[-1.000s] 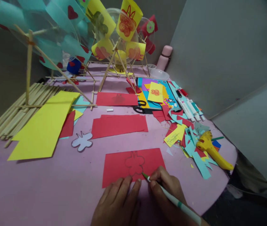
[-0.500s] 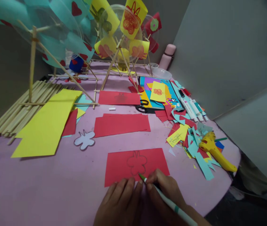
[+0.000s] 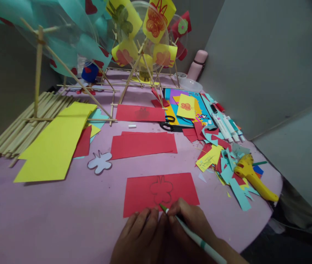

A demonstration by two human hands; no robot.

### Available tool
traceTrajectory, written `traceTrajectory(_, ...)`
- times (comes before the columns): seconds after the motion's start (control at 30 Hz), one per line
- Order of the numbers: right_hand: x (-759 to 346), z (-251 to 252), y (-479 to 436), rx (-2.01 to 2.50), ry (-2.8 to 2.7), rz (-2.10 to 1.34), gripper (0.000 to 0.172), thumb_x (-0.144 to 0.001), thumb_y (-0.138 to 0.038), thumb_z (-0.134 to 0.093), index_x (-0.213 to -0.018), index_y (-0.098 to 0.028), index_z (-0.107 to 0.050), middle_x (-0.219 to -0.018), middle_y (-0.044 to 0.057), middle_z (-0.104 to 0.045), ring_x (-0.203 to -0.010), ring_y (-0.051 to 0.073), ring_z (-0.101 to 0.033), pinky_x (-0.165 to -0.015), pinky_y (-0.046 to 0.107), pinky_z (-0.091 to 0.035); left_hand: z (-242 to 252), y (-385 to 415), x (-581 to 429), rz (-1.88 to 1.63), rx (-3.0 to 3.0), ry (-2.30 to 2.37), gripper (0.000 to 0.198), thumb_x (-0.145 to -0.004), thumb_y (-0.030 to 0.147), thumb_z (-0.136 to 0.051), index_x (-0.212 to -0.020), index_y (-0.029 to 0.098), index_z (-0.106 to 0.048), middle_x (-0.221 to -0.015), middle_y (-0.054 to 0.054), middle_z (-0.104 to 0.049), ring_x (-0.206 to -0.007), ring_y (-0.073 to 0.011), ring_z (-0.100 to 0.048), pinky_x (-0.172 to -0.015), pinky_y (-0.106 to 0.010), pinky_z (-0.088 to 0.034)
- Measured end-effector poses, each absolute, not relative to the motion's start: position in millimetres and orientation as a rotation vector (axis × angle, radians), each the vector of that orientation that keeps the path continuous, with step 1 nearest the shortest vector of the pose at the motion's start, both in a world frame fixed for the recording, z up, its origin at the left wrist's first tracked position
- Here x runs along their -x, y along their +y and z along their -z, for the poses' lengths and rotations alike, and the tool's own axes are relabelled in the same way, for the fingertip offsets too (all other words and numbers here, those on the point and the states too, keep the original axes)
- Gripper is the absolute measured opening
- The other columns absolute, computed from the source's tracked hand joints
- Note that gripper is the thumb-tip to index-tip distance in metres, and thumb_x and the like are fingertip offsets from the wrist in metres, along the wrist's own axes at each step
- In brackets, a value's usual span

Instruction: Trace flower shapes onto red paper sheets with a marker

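Note:
A red paper rectangle lies in front of me with a dark butterfly outline drawn on it. My left hand lies flat with its fingertips on the card's lower edge. A white felt-tip marker with a green tip is pinched in my right hand; its tip meets the card at the foot of the outline. To the upper left rests a white butterfly cutout. Beyond the card are a stack of red paper strips and another red strip bearing a dark butterfly drawing.
Yellow paper sheets and wooden sticks lie left. Stick-framed wheels with yellow paper cups stand behind. At right are scissors, markers, paper scraps and a yellow glue gun.
The marker's tip has moved slightly left along the bottom of the outline, my right hand with it. My left hand stays on the card. The view has shifted slightly.

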State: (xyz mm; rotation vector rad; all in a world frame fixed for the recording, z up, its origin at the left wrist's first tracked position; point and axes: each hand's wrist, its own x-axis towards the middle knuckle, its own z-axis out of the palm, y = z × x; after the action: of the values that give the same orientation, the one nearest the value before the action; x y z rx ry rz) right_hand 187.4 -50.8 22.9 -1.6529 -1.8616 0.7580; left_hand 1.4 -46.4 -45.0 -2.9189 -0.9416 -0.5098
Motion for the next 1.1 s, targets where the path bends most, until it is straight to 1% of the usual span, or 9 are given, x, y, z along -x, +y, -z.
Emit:
traceTrajectory(0.1, -187.2, -23.6, -50.1, 1.670, -1.877, -0.775, 0.016, -0.084, -0.019, -0.040, -0.075, -0.019, -0.053, -0.063, 0.005, -0.071, -0.052, 0.016, -0.066, -0.049, 0.021, -0.048, 48.2, -48.6, -1.8, 0.552, 2.926, -0.941, 0.034, -0.096, 0.021, -0.032, -0.117, 0.021, -0.058, -0.119, -0.006, -0.061, -0.108, -0.0256, -0.054, -0.092, -0.044, -0.042)
traceTrajectory(0.23, -187.4, -23.0, -49.9, 1.698, -1.870, -0.784, 0.017, -0.084, -0.020, -0.040, -0.075, -0.019, -0.054, -0.065, 0.006, -0.072, -0.054, 0.017, -0.068, -0.051, 0.021, -0.048, 44.8, -45.6, -0.7, 0.519, 2.938, -0.906, 0.036, -0.096, 0.020, -0.030, -0.120, 0.020, -0.057, -0.120, -0.005, -0.061, -0.108, -0.0246, -0.054, -0.092, -0.041, -0.042)
traceTrajectory(0.33, -187.2, -22.2, -50.2, 1.716, -1.854, -0.782, 0.017, -0.083, -0.019, -0.040, -0.074, -0.020, -0.054, -0.064, 0.005, -0.072, -0.054, 0.017, -0.068, -0.051, 0.020, -0.048, 41.2, -42.5, -1.0, 0.554, 2.896, -0.913, 0.035, -0.097, 0.020, -0.030, -0.120, 0.019, -0.057, -0.117, -0.005, -0.062, -0.105, -0.0241, -0.056, -0.090, -0.040, -0.044)
traceTrajectory(0.4, -187.0, -21.6, -50.7, 1.726, -1.845, -0.770, 0.016, -0.083, -0.019, -0.041, -0.074, -0.020, -0.054, -0.063, 0.004, -0.071, -0.053, 0.016, -0.068, -0.049, 0.020, -0.046, 40.8, -41.7, -0.7, 0.518, 2.905, -0.873, 0.036, -0.097, 0.021, -0.030, -0.121, 0.020, -0.056, -0.118, -0.004, -0.062, -0.105, -0.0239, -0.056, -0.089, -0.040, -0.045)
traceTrajectory(0.53, -186.2, -19.5, -51.6, 1.712, -1.821, -0.730, 0.017, -0.084, -0.020, -0.040, -0.074, -0.021, -0.053, -0.061, 0.003, -0.070, -0.051, 0.016, -0.066, -0.048, 0.020, -0.045, 43.9, -43.1, 1.8, 0.423, 2.922, -0.828, 0.036, -0.097, 0.021, -0.030, -0.124, 0.021, -0.054, -0.122, -0.004, -0.060, -0.109, -0.0246, -0.054, -0.092, -0.041, -0.043)
traceTrajectory(0.8, -187.1, -17.3, -52.6, 1.689, -1.797, -0.696, 0.014, -0.083, -0.018, -0.042, -0.073, -0.022, -0.052, -0.058, 0.000, -0.068, -0.046, 0.014, -0.062, -0.045, 0.019, -0.042, 47.6, -46.3, 2.8, 0.469, 2.909, -0.869, 0.036, -0.096, 0.021, -0.032, -0.126, 0.019, -0.052, -0.121, -0.004, -0.061, -0.110, -0.0255, -0.053, -0.093, -0.042, -0.042)
traceTrajectory(1.0, -189.2, -15.2, -53.0, 1.701, -1.778, -0.737, 0.015, -0.084, -0.018, -0.042, -0.073, -0.022, -0.052, -0.060, 0.000, -0.068, -0.048, 0.014, -0.062, -0.046, 0.019, -0.044, 43.4, -44.1, 1.1, 0.554, 2.885, -0.907, 0.036, -0.097, 0.020, -0.030, -0.125, 0.017, -0.053, -0.117, -0.005, -0.062, -0.106, -0.0248, -0.055, -0.090, -0.041, -0.043)
traceTrajectory(1.1, -189.4, -15.6, -52.7, 1.697, -1.788, -0.746, 0.016, -0.085, -0.020, -0.040, -0.074, -0.022, -0.052, -0.060, 0.000, -0.068, -0.049, 0.014, -0.063, -0.047, 0.019, -0.044, 42.5, -42.3, 1.2, 0.520, 2.893, -0.877, 0.036, -0.097, 0.021, -0.032, -0.126, 0.018, -0.052, -0.119, -0.004, -0.062, -0.106, -0.0244, -0.055, -0.090, -0.040, -0.044)
